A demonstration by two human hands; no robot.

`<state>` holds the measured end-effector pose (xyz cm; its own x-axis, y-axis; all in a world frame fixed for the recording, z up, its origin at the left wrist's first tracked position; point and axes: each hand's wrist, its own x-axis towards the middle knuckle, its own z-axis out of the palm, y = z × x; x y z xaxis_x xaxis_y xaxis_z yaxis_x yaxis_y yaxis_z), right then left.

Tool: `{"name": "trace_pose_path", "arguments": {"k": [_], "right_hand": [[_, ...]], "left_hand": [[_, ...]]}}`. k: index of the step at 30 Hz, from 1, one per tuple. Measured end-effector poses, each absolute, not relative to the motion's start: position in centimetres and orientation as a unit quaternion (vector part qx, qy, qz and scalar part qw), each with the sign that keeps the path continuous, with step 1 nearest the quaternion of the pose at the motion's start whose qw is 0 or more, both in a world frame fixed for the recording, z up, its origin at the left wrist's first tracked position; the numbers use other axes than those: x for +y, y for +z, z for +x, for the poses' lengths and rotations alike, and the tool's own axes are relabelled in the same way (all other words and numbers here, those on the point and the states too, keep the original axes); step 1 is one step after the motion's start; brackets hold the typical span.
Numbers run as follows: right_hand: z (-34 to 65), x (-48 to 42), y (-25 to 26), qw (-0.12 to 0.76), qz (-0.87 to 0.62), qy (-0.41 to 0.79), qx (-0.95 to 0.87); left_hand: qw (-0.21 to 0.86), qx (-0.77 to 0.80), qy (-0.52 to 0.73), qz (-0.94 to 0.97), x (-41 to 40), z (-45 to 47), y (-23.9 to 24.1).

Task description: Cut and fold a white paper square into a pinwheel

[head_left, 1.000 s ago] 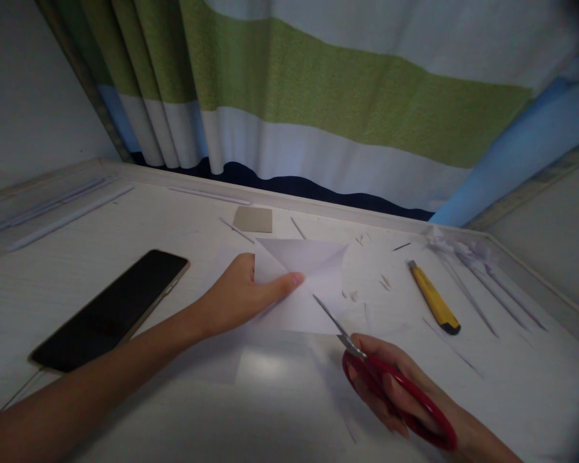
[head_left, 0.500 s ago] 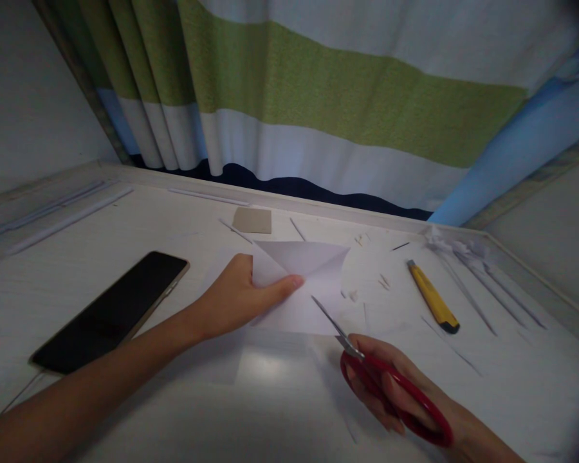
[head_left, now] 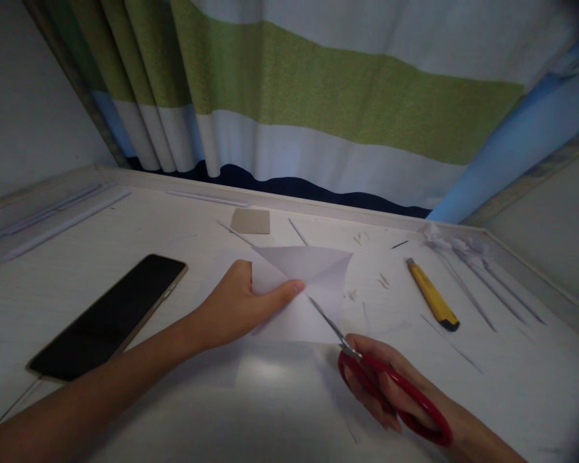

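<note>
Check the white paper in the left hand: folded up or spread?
Spread, but creased: the white paper shows a broad face, its creases converging near the thumb of the left hand. Underside hidden; can't tell there.

You are in what looks like a room at home: a curtain [head_left: 318,83] in green and white bands hangs behind your table [head_left: 193,418], plain walls [head_left: 24,96] flank it, and the phone [head_left: 110,315], paper [head_left: 318,273], scissors [head_left: 351,351] and cutter [head_left: 433,294] before you are everyday household things.
</note>
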<state>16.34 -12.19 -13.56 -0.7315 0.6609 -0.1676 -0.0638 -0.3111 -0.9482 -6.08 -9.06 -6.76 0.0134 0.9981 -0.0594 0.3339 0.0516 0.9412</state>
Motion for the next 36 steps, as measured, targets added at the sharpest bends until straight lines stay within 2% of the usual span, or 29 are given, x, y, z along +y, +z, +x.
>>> {"name": "trace_pose_path", "arguments": {"k": [10, 25, 36], "right_hand": [[16.4, -12.4, -14.0, 0.248, -0.270, 0.759, -0.538], [16.0, -11.9, -13.6, 0.249, -0.277, 0.761, -0.531], [15.9, -12.0, -13.6, 0.236, -0.289, 0.763, -0.528]], "left_hand": [[0.419, 0.621, 0.383, 0.541, -9.1, -6.1, -7.0], [0.485, 0.566, 0.357, 0.563, -8.9, -6.7, -6.5], [0.471, 0.572, 0.346, 0.576, -8.9, -6.8, -6.4]]}}
